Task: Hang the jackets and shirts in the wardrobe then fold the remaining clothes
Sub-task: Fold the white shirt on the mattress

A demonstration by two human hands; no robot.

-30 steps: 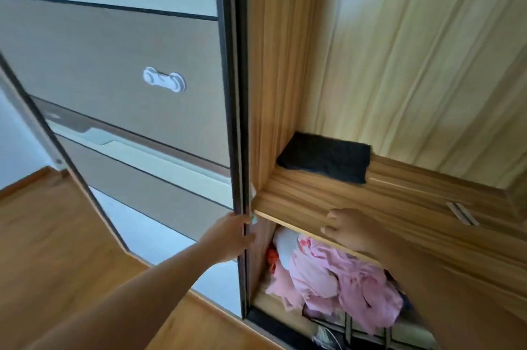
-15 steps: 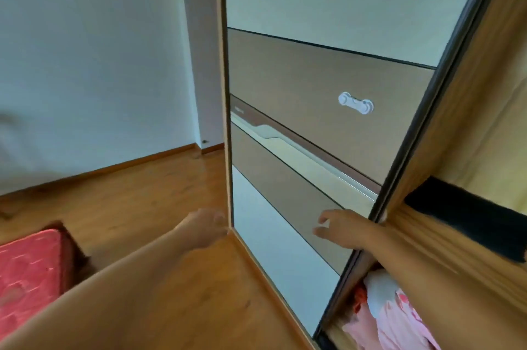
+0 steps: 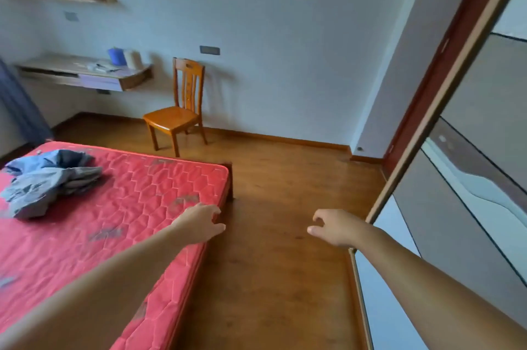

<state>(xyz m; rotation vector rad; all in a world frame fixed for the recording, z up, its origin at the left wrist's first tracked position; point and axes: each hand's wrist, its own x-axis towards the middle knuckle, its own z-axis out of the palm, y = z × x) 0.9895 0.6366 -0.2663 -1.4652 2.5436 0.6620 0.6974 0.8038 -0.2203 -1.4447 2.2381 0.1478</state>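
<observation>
The left grip (image 3: 199, 221) hovered loose-fingered over the corner of the bed (image 3: 128, 207). The right grip (image 3: 333, 228), lower centre, was slack and empty. The crumpled blue-grey clothes (image 3: 48, 181) lay mid-left on the bed. Lifting one garment by its collar would probably go better than grabbing the heap.

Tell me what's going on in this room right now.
A person stands between a bed and a wardrobe with both arms stretched forward and nothing in either hand. The left hand is out by the corner of the red mattress. The right hand, fingers loosely curled, is over the wooden floor beside the sliding wardrobe door. A crumpled heap of blue-grey clothes lies on the far side of the mattress, not yet picked up.
</observation>
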